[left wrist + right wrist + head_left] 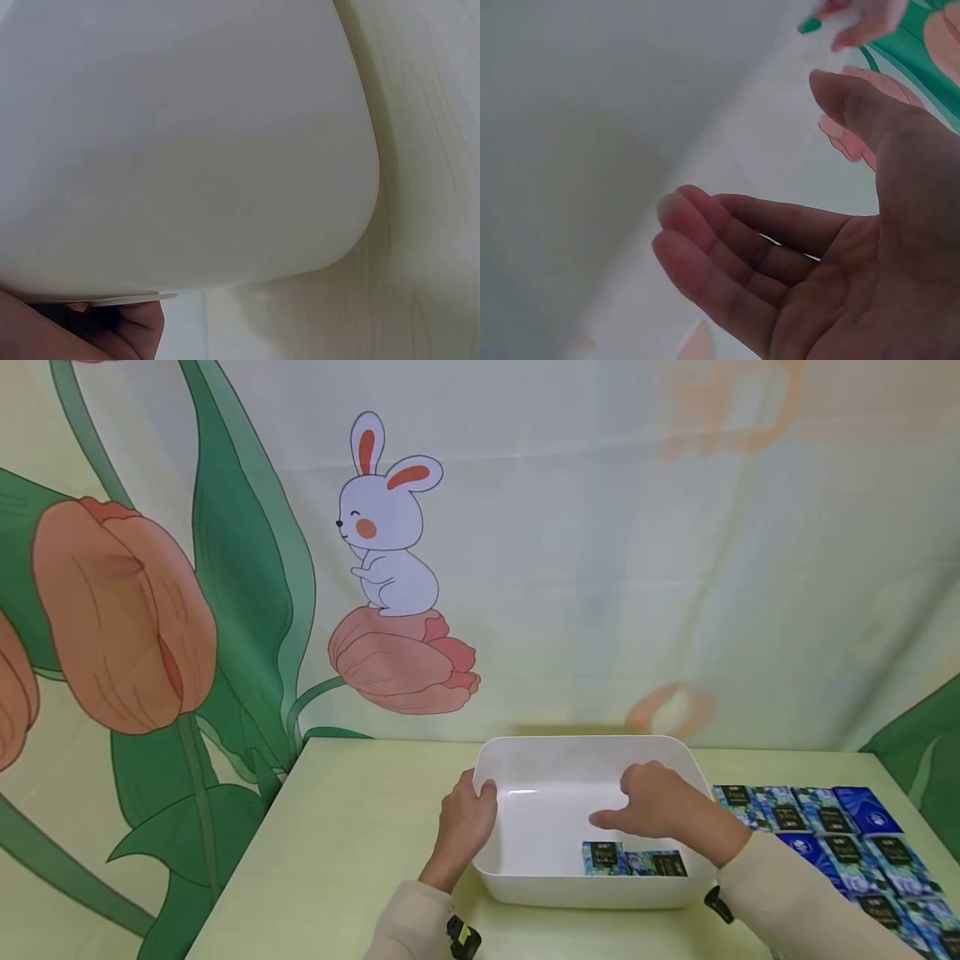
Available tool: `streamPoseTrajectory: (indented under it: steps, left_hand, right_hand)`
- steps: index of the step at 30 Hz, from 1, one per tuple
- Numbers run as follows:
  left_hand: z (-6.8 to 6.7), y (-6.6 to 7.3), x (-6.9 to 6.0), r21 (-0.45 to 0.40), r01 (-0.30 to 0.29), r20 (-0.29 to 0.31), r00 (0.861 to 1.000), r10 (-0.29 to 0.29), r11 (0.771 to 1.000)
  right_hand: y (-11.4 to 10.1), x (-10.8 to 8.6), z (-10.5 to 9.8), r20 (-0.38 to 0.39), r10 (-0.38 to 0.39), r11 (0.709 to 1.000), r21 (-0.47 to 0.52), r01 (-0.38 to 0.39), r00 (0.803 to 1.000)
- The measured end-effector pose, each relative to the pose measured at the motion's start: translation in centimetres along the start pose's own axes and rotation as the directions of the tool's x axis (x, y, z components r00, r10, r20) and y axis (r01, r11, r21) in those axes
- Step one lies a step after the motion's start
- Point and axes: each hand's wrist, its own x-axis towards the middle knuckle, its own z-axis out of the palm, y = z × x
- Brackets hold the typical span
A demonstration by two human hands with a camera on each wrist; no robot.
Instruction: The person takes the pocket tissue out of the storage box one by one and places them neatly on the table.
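A white plastic bin (555, 892) stands on the table. My left hand (467, 822) grips its left rim; in the left wrist view the fingers (142, 324) curl at the bin's edge, and the bin's wall fills most of that view. My right hand (656, 802) is over the inside of the bin with nothing held. In the right wrist view its fingers (727, 285) are loosely bent and the thumb stands apart. Below that hand, two small blue patterned packets with black labels, a left one (603, 857) and a right one (654, 863), lie near the bin's front wall.
Right of the bin, several similar patterned packets (851, 852) lie in rows on the pale table (337, 835). Some, such as a plain blue packet (868, 810), show a different side. Behind the table hangs a printed cloth (555, 585) with tulips and a rabbit.
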Motion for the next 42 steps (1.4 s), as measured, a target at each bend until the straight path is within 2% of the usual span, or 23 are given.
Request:
streamPoseTrajectory:
  steps: [4, 7, 11, 16, 22, 27, 32, 38, 42]
  left_hand:
    - [0.0, 0.1, 0.1, 0.006, -0.015, -0.004, 1.0, 0.015, 1.0]
    - [0.1, 0.1, 0.1, 0.01, -0.013, -0.004, 1.0, 0.013, 1.0]
    - [0.2, 0.3, 0.0, 0.002, 0.004, 0.002, 1.0, -0.004, 1.0]
    - [0.2, 0.4, -0.1, 0.005, 0.002, 0.004, 1.0, -0.002, 1.0]
    - [0.2, 0.5, -0.1, 0.018, -0.009, 0.0, 1.0, 0.009, 1.0]
    - [0.1, 0.4, -0.1, 0.021, -0.015, 0.0, 1.0, 0.015, 1.0]
    - [0.3, 0.3, -0.2, 0.015, -0.006, 0.01, 1.0, 0.006, 1.0]
    - [0.2, 0.2, -0.3, 0.029, -0.01, 0.007, 1.0, 0.01, 1.0]
    - [0.1, 0.2, -0.3, 0.033, -0.007, 0.004, 1.0, 0.007, 0.999]
  right_hand:
    - [-0.3, 0.1, 1.7, 0.092, 0.062, 0.998, -0.019, -0.06, 0.994]
    - [-0.4, 0.2, 2.8, 0.136, 0.077, 0.997, -0.025, -0.075, 0.988]
    - [-0.3, 0.2, 4.0, 0.156, 0.065, 0.997, -0.048, -0.059, 0.986]
    - [-0.3, 0.2, 5.1, 0.114, 0.063, 0.993, -0.107, -0.051, 0.991]
    - [-0.3, 0.4, 6.7, 0.065, 0.071, 0.974, -0.221, -0.055, 0.995]
    - [-0.3, 0.7, 7.4, 0.058, 0.071, 0.98, -0.19, -0.059, 0.996]
    - [0.0, 1.0, 7.1, 0.045, 0.06, 0.994, -0.091, -0.056, 0.997]
    - [0.4, 0.5, 4.7, -0.08, 0.062, 0.996, 0.064, -0.057, 0.995]
    - [0.6, -0.9, 2.3, -0.163, 0.057, 0.994, 0.101, -0.041, 0.985]
